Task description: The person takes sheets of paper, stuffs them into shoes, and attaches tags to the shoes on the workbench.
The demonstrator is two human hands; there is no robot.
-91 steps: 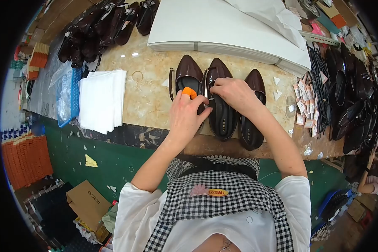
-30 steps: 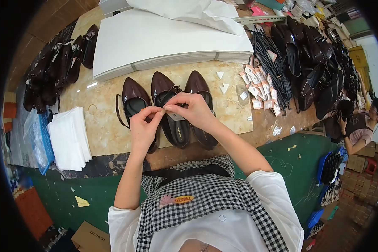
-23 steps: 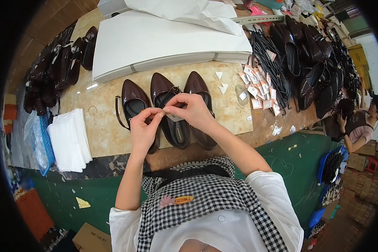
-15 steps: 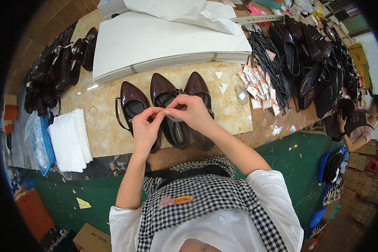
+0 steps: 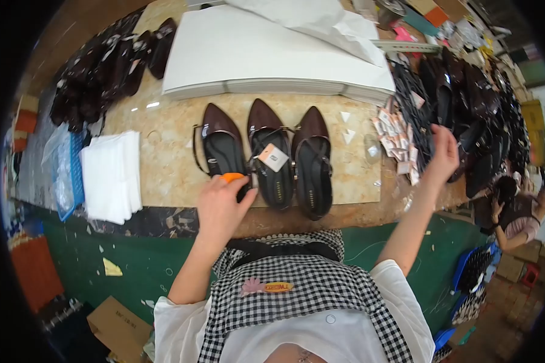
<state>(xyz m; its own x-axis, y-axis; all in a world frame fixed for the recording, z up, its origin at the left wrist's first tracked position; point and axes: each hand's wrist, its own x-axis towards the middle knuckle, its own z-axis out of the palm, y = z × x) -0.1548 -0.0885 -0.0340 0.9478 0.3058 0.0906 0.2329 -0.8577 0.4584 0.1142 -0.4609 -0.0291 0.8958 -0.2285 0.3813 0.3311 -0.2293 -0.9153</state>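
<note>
Three dark red pointed shoes stand side by side at the front of the table. My left hand (image 5: 224, 199), with an orange cover on one finger, is at the heel of the left shoe (image 5: 221, 142); its fingers are bent, and whether they grip the shoe is hidden. On the middle shoe (image 5: 263, 118) lies a white and orange tag (image 5: 273, 157). Straps cross the right shoe (image 5: 312, 175), which no hand touches. My right hand (image 5: 445, 154) is over the black straps (image 5: 415, 106) at the right, blurred, its fingers partly bent.
A stack of white sheets (image 5: 272, 54) lies at the back. Folded white cloths (image 5: 111, 175) and a blue basket (image 5: 77, 172) are at the left. Paper tags (image 5: 398, 142) and a pile of shoes (image 5: 475, 91) lie at the right. Beyond them is another person (image 5: 522, 221).
My hands have parted: the right moved far right to the black straps, the left down to the left shoe's heel. The tag on the middle shoe is now uncovered. The view has shifted.
</note>
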